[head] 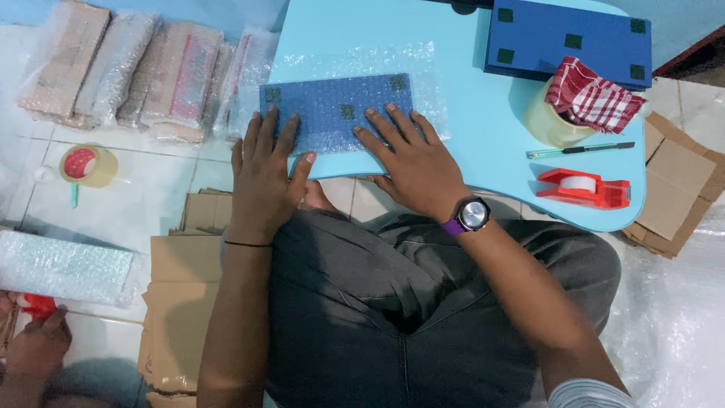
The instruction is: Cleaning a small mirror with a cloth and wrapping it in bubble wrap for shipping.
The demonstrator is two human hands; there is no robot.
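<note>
Both my hands press flat on a blue rectangular board (332, 106) with small green square pads, which lies under a sheet of clear bubble wrap (362, 60) on a light blue table (468, 113). My left hand (266, 170) rests on the board's left end with fingers spread. My right hand (411, 162), with a watch on its wrist, lies flat on the board's right half. Neither hand grips anything.
A stack of blue boards (566, 38), a checked red cloth (589, 94) on a roll of clear tape (547, 121), a pen (581, 149) and a red tape dispenser (585, 187) sit at the table's right. Wrapped parcels (128, 72), a tape roll (88, 165), flat cardboard (177, 302) and another person's hand (38, 344) are on the left.
</note>
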